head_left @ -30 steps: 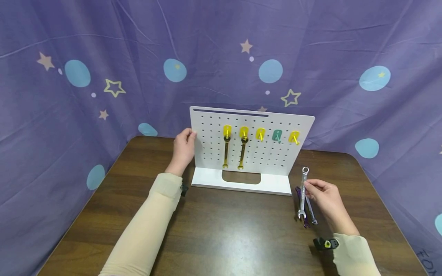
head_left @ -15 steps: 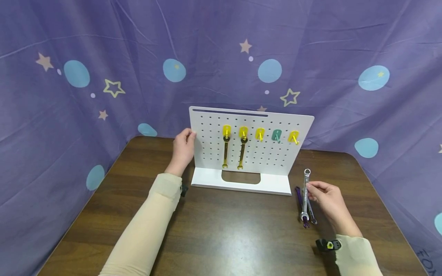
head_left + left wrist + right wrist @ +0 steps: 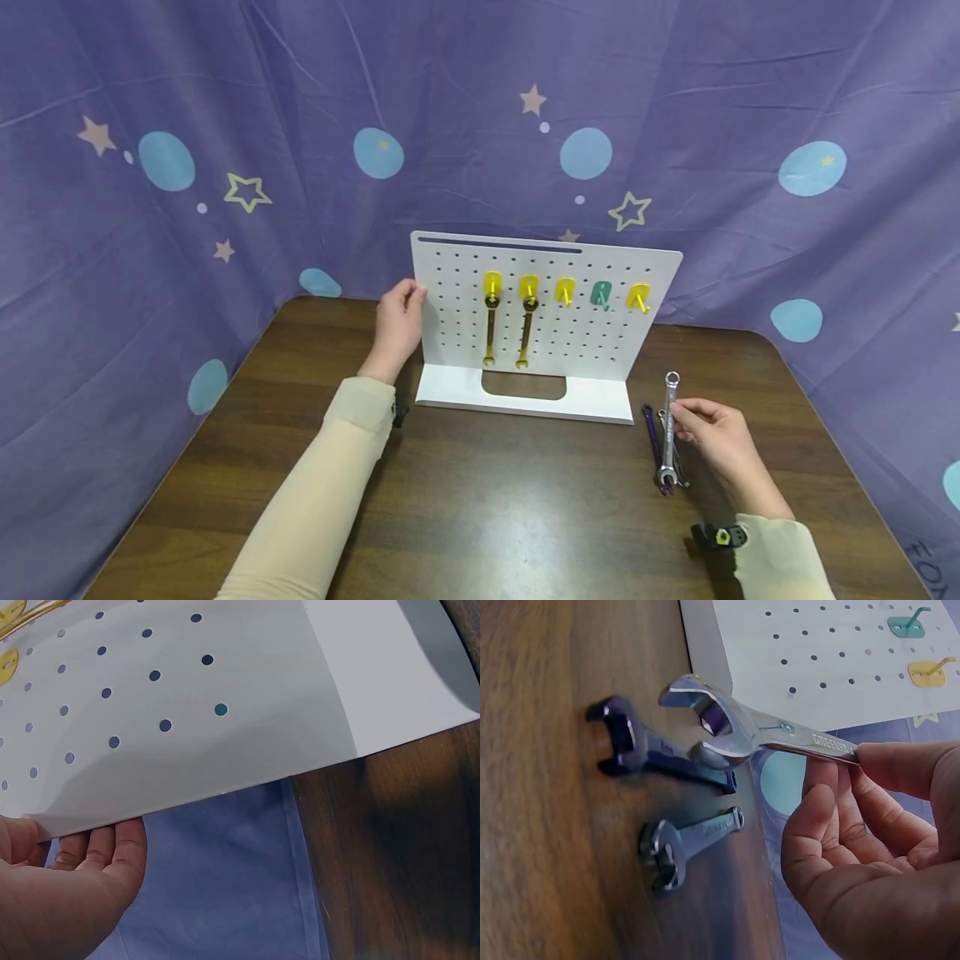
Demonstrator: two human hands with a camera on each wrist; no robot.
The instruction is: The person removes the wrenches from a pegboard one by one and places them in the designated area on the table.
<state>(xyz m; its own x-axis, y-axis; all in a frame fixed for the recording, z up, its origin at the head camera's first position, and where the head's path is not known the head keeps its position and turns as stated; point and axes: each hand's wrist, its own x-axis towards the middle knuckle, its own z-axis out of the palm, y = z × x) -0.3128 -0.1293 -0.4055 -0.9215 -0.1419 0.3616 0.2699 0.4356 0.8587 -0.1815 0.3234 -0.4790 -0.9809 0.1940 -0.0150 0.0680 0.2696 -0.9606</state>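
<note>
Someone's right hand (image 3: 717, 439) pinches one silver wrench (image 3: 670, 437), long axis running front to back, ring end pointing away from the person; one purple wrench (image 3: 651, 427) and one smaller wrench (image 3: 699, 838) lie on the table (image 3: 525, 500) beneath its grip. Well leftward, the left hand (image 3: 399, 323) grips the edge of one pegboard (image 3: 581, 329) bearing four yellow hooks (image 3: 566, 291), one green hook (image 3: 601, 293) and two gold wrenches (image 3: 526, 337).

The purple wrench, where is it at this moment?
In the head view, the purple wrench lies on the table at right, mostly left of the silver wrench the right hand holds.
</note>
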